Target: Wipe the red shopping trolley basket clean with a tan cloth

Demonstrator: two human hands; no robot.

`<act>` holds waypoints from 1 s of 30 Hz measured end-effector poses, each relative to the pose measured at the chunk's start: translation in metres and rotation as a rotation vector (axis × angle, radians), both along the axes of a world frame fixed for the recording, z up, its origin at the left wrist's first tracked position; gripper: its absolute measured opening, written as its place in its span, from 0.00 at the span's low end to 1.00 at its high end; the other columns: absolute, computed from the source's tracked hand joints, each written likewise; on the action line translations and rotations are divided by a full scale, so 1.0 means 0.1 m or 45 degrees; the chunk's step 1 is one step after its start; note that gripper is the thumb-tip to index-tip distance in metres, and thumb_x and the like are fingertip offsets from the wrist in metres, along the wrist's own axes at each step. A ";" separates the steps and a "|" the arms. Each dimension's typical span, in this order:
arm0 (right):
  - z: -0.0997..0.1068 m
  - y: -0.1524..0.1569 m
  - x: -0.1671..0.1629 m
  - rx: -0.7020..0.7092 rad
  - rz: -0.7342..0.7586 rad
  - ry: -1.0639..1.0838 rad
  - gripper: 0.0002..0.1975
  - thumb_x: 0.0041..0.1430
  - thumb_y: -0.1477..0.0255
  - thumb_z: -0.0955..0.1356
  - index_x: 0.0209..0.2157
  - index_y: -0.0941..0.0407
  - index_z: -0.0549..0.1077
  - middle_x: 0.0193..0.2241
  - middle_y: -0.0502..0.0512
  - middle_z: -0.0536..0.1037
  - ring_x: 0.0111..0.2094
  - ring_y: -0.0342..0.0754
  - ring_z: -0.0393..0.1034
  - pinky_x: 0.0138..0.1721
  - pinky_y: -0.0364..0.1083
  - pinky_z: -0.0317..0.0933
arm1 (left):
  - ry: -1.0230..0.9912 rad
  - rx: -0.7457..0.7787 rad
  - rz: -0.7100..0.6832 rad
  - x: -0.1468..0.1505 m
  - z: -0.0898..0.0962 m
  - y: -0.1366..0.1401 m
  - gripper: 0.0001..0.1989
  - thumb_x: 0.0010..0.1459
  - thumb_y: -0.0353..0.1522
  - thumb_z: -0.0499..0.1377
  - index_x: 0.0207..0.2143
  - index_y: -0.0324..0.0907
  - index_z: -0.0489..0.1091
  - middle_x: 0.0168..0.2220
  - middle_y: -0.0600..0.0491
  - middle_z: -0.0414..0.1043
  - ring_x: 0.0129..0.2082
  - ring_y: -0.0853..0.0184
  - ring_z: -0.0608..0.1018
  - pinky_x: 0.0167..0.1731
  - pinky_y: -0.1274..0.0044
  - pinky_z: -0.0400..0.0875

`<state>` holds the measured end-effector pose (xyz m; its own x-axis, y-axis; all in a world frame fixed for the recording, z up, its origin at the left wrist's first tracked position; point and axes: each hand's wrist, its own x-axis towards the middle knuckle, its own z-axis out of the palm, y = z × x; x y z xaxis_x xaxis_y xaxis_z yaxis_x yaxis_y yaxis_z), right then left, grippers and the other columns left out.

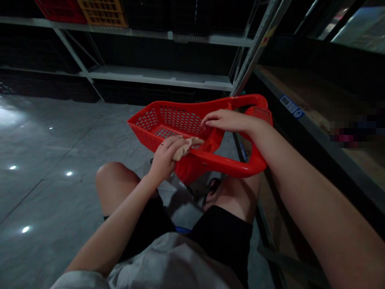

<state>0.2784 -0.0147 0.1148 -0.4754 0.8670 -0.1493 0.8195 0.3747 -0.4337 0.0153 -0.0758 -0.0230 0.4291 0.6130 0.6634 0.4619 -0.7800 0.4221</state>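
Between my knees is a red plastic shopping cart [144, 134] with a perforated basket and a looped handle [237, 168]. My left hand [165, 156] presses a crumpled beige cloth [186, 147] against the near rim of the basket, its fingers closed over the cloth. Over the rear end of the basket lies my right hand [224, 120], palm down, with its fingers loosely stretched toward the inside and nothing visible in them. The right wrist crosses beside the red panel at the handle. The underside of that hand is hidden.
Grey metal shelving [162, 76] stands behind the cart, with a red crate [64, 10] and a yellow crate [104, 12] on it. At right runs a low ledge with a blue label [291, 106]. Grey floor [60, 144] spreads to the left.
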 end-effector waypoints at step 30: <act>0.04 -0.24 -0.23 -0.330 0.153 -0.231 0.13 0.63 0.68 0.67 0.37 0.55 0.85 0.32 0.51 0.84 0.34 0.46 0.75 0.38 0.43 0.64 | 0.244 -0.217 0.293 -0.20 0.18 0.38 0.25 0.75 0.43 0.37 0.38 0.43 0.69 0.40 0.47 0.74 0.47 0.58 0.74 0.56 0.58 0.67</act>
